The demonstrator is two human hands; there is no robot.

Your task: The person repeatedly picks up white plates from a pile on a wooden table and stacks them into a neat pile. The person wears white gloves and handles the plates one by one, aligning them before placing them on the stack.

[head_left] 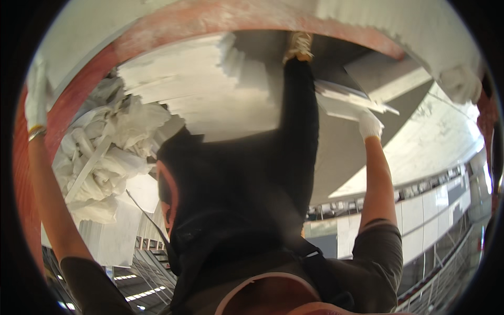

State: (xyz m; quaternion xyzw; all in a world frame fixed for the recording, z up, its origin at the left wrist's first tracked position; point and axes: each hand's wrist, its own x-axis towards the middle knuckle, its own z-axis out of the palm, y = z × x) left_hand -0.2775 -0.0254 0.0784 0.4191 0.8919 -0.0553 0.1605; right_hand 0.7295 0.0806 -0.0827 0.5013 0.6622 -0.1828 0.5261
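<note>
My left hand (37,100), in a white glove, rests at the far left against a red beam (60,105) beside the edge of a pale sheet (86,39). Its fingers look stretched out, though they blur into the sheet. On the right, my white-gloved right hand (371,125) is closed on the end of a white strip (341,109), which points left toward my leg. More narrow pale strips (362,96) lie just beyond it. At the upper right, another white-gloved hand (461,84), apparently a co-worker's, touches the pale sheet's edge.
A heap of crumpled white plastic film (105,142) lies at the left. Stacked pale boards (199,89) spread in front of my legs, and my shoe (301,46) stands beyond them. A large whitish panel (409,142) slopes at the right, with a panelled wall (425,215) behind.
</note>
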